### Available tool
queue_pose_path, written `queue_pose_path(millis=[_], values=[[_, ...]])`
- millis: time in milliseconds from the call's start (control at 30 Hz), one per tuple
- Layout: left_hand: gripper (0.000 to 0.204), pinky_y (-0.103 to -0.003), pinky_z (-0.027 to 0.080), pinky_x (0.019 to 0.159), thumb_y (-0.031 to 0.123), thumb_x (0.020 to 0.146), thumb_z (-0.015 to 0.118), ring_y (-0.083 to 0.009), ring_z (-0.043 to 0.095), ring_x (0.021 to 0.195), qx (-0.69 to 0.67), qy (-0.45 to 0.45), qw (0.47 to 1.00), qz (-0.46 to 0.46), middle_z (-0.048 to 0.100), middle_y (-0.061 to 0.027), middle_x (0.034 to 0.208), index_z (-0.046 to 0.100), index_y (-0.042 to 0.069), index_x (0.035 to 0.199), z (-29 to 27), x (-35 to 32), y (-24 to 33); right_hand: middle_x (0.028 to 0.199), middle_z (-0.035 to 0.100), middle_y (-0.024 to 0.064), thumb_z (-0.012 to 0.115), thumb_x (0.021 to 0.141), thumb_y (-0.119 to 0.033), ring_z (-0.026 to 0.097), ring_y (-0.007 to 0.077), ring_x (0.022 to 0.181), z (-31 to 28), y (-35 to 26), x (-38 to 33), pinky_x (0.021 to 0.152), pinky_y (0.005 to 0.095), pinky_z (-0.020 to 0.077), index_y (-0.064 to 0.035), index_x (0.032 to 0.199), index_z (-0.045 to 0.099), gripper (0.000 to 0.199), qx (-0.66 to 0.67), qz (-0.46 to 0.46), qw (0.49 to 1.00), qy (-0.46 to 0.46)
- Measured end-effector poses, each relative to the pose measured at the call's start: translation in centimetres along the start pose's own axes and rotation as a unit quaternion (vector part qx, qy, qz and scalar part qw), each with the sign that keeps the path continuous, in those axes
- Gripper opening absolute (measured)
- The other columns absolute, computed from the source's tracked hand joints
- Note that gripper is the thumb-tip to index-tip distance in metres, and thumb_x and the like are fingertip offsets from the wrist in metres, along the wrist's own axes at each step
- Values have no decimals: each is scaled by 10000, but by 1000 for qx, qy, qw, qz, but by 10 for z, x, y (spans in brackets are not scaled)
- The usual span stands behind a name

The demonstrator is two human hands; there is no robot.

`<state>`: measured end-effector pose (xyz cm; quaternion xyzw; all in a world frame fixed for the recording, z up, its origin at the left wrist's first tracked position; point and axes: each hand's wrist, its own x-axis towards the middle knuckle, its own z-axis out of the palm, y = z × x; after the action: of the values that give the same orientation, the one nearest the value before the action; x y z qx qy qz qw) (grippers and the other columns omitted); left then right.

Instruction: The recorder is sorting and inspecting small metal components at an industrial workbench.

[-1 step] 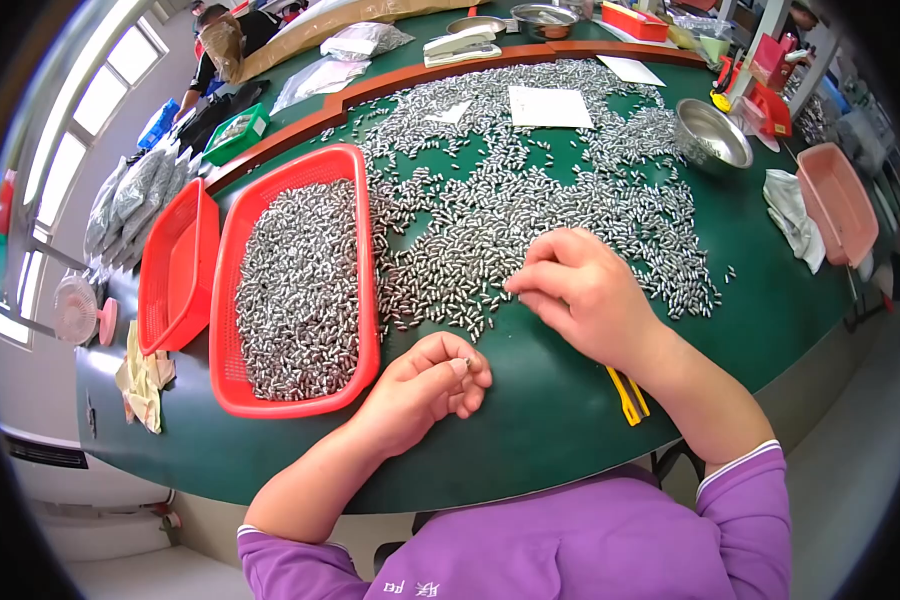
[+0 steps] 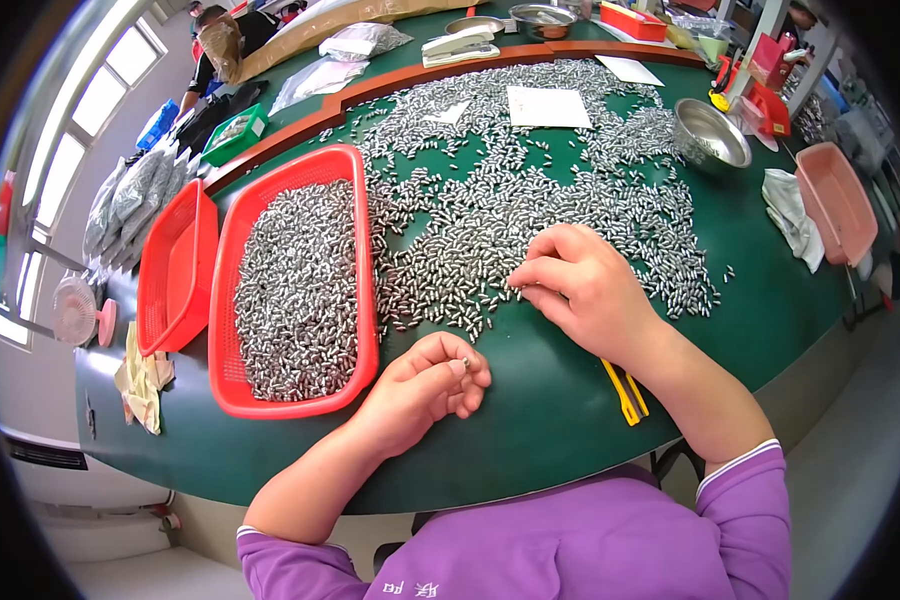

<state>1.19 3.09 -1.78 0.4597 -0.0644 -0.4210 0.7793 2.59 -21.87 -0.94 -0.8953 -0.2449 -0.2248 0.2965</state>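
A wide spread of small silvery, bullet-shaped metal pieces [image 2: 530,200] covers the green table. At its near edge my right hand [image 2: 595,295] is closed in a pinch, thumb against forefinger. Whatever is between those fingertips blends with the pieces behind. Nearer to me, my left hand [image 2: 425,390] is raised over bare tabletop with its fingers curled. A small metal piece [image 2: 466,363] shows between its thumb and forefinger. Just left of that hand stands a red plastic basket [image 2: 368,330], heaped with the same kind of pieces.
An orange-red basket [image 2: 155,290] stands further left, by bagged parts [image 2: 135,205]. A yellow utility knife [image 2: 625,395] lies below my right wrist. At the right are a metal bowl [image 2: 712,135], a white cloth [image 2: 795,220] and a pink basin [image 2: 838,205]. A brown raised strip [image 2: 400,80] runs behind the pieces.
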Motion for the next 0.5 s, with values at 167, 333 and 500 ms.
queue_pose_path(millis=[167, 333, 500], values=[[165, -256, 442, 731, 51, 927, 491, -125, 552, 812, -21, 4, 1000, -18, 587, -71, 1044, 504, 55, 1092, -1, 1, 2, 951, 578, 17, 747, 725, -130, 572, 228, 948, 7, 5, -3, 810, 378, 452, -140, 864, 700, 148, -47, -30, 998, -41], [197, -243, 419, 715, 52, 919, 495, -117, 525, 784, -46, -3, 999, -12, 582, -64, 1046, 504, 54, 1115, -3, 2, 2, 943, 574, 5, 739, 732, -141, 565, 220, 934, 8, -1, -4, 803, 368, 442, -143, 830, 681, 114, -46, -30, 996, -64], [129, -225, 396, 676, 162, 988, 513, -91, 501, 758, -8, 11, 1000, -25, 580, -22, 971, 524, 77, 1085, -3, 1, 0, 935, 570, 5, 731, 744, -145, 559, 223, 929, 7, -4, -5, 817, 375, 440, -125, 836, 674, 110, -43, -23, 997, -58]])
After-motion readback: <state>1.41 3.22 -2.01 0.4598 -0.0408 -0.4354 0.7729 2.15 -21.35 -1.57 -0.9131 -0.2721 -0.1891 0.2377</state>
